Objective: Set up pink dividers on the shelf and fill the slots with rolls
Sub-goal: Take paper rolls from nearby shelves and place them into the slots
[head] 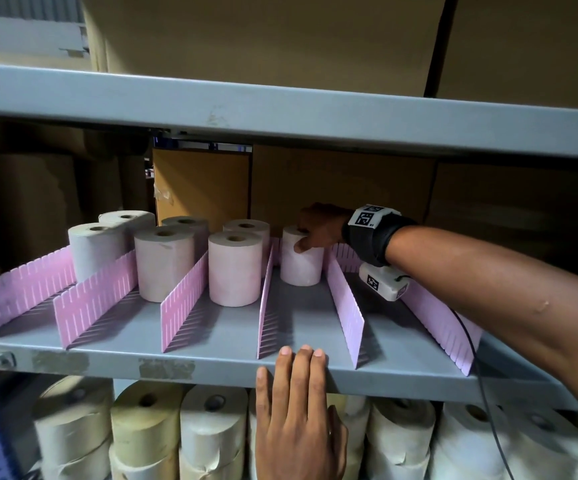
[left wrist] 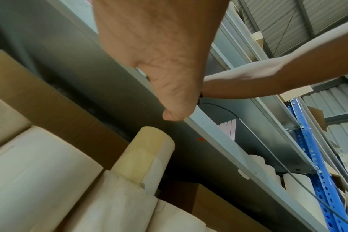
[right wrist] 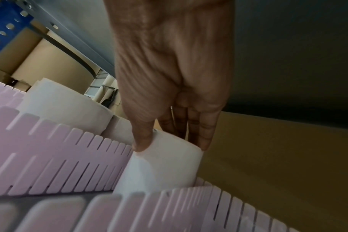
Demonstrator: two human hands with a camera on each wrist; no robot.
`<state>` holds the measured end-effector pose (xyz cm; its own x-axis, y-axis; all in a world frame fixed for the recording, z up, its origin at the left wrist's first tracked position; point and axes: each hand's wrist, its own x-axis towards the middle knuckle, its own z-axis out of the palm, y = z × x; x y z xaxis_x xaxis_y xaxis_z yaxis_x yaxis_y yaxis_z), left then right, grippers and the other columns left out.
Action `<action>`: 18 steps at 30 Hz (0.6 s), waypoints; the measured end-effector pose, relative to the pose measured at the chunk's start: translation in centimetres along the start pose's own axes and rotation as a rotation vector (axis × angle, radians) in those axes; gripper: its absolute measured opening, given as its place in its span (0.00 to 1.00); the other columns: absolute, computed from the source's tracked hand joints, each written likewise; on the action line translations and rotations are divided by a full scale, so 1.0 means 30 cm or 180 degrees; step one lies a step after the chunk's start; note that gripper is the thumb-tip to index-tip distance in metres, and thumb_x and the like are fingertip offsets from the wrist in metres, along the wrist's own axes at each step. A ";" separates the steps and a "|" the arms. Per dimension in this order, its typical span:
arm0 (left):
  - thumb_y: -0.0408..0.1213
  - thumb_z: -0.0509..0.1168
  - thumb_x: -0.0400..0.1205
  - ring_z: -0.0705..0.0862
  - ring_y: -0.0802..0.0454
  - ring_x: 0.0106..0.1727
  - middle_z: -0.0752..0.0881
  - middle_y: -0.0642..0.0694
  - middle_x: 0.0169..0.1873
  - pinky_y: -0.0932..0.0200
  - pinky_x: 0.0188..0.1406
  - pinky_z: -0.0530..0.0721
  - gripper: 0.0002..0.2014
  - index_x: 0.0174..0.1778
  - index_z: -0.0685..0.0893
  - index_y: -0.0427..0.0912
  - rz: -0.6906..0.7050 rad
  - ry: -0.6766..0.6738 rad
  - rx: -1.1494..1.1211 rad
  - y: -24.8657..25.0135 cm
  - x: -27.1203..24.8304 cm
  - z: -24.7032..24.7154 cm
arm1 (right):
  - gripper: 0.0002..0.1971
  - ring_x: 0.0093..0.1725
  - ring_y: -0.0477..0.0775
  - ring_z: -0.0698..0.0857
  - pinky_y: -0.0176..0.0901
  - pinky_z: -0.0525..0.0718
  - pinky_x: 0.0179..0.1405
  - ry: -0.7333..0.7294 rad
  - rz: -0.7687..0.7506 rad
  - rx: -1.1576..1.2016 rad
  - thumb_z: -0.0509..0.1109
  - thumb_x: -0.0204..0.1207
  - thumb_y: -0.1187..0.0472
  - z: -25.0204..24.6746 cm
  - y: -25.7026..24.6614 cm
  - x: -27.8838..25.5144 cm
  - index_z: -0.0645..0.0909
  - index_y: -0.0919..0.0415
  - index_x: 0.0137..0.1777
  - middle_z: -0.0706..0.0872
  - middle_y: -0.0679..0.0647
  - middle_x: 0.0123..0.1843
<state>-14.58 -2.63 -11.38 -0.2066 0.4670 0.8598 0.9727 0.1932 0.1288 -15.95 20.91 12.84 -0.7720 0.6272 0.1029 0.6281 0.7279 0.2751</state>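
— Right, where is the right hand?

— Deep in the shelf, gripping a roll from above. The thumb lies on the near side and the fingers curl over the top and far side. The roll stands upright at the back of the slot, between two pink dividers.

— And the left hand?

— Fingers straight and together, holding nothing; the fingertips rest on the front lip of the shelf, by the foot of another divider.

— The other slots?

— Three slots to the left each hold two upright rolls, one behind the other; the nearest of them stands just left of that divider. The slot furthest right shows no roll, though the forearm covers part of it.

— Below?

— More rolls, larger and cream, packed on the lower level. Brown boxes stand behind the slots.
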 end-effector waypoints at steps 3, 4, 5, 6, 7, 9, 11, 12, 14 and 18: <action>0.43 0.67 0.66 0.75 0.41 0.79 0.86 0.44 0.72 0.35 0.76 0.72 0.35 0.72 0.87 0.40 0.0052 -0.0146 -0.0091 -0.011 -0.005 0.000 | 0.19 0.41 0.54 0.77 0.43 0.73 0.40 -0.0070 0.0049 0.0007 0.71 0.79 0.43 -0.012 -0.014 -0.014 0.70 0.57 0.45 0.75 0.50 0.42; 0.44 0.67 0.66 0.74 0.41 0.80 0.85 0.44 0.73 0.35 0.77 0.70 0.35 0.73 0.86 0.41 0.0070 -0.0223 -0.0133 -0.014 -0.007 0.001 | 0.19 0.40 0.53 0.77 0.42 0.73 0.38 -0.0073 0.0080 0.0005 0.71 0.79 0.43 -0.015 -0.019 -0.020 0.71 0.57 0.47 0.74 0.50 0.42; 0.45 0.67 0.66 0.74 0.41 0.81 0.84 0.44 0.74 0.35 0.78 0.69 0.37 0.74 0.85 0.41 0.0077 -0.0292 -0.0169 -0.018 -0.010 0.003 | 0.18 0.39 0.53 0.76 0.42 0.72 0.37 -0.0070 0.0094 -0.0009 0.71 0.79 0.43 -0.018 -0.025 -0.026 0.72 0.58 0.50 0.75 0.51 0.43; 0.46 0.67 0.66 0.73 0.41 0.81 0.83 0.45 0.76 0.36 0.79 0.68 0.38 0.76 0.84 0.41 0.0094 -0.0345 -0.0199 -0.021 -0.012 0.002 | 0.18 0.41 0.54 0.76 0.42 0.72 0.39 -0.0079 0.0106 -0.0034 0.71 0.80 0.43 -0.022 -0.030 -0.038 0.74 0.58 0.52 0.76 0.53 0.45; 0.47 0.66 0.66 0.73 0.41 0.82 0.82 0.45 0.76 0.36 0.80 0.68 0.38 0.77 0.83 0.42 0.0105 -0.0391 -0.0237 -0.026 -0.013 0.002 | 0.19 0.45 0.56 0.78 0.43 0.73 0.42 -0.0106 0.0112 -0.0061 0.70 0.80 0.43 -0.022 -0.036 -0.047 0.76 0.59 0.56 0.79 0.56 0.50; 0.47 0.65 0.66 0.73 0.42 0.82 0.81 0.46 0.77 0.37 0.80 0.68 0.39 0.78 0.82 0.43 0.0128 -0.0479 -0.0324 -0.034 -0.008 -0.003 | 0.25 0.55 0.62 0.82 0.44 0.73 0.46 -0.0133 0.0086 -0.0101 0.68 0.81 0.42 -0.026 -0.041 -0.066 0.78 0.64 0.64 0.82 0.61 0.61; 0.49 0.65 0.65 0.73 0.42 0.82 0.80 0.47 0.78 0.37 0.80 0.68 0.41 0.78 0.81 0.43 0.0142 -0.0583 -0.0395 -0.037 -0.002 -0.016 | 0.26 0.61 0.63 0.82 0.43 0.72 0.49 -0.0052 0.0000 -0.0038 0.66 0.82 0.41 -0.033 -0.051 -0.099 0.78 0.65 0.66 0.83 0.62 0.66; 0.50 0.65 0.64 0.73 0.42 0.82 0.80 0.46 0.77 0.37 0.80 0.68 0.42 0.78 0.81 0.43 0.0150 -0.0640 -0.0420 -0.036 -0.001 -0.023 | 0.26 0.63 0.63 0.82 0.43 0.74 0.52 -0.0018 -0.0028 0.0045 0.65 0.83 0.42 -0.037 -0.056 -0.122 0.77 0.65 0.67 0.82 0.62 0.67; 0.52 0.66 0.62 0.72 0.42 0.82 0.81 0.46 0.77 0.37 0.78 0.68 0.43 0.77 0.82 0.42 0.0182 -0.0729 -0.0450 -0.032 0.003 -0.044 | 0.29 0.71 0.60 0.79 0.45 0.77 0.66 -0.0013 -0.0096 0.0194 0.64 0.83 0.42 -0.056 -0.069 -0.182 0.73 0.62 0.76 0.79 0.59 0.75; 0.55 0.65 0.58 0.74 0.42 0.78 0.86 0.44 0.71 0.39 0.73 0.70 0.42 0.70 0.88 0.39 0.0147 -0.0816 -0.0670 -0.019 0.024 -0.102 | 0.33 0.80 0.59 0.72 0.47 0.70 0.78 -0.0195 -0.0074 0.0357 0.61 0.84 0.38 -0.120 -0.092 -0.371 0.62 0.51 0.85 0.68 0.54 0.84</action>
<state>-14.94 -5.03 -9.33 -0.1558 0.6781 0.7183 0.9766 -0.0032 0.2149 -9.45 10.93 14.37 -0.7813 0.6230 0.0383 0.6196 0.7667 0.1679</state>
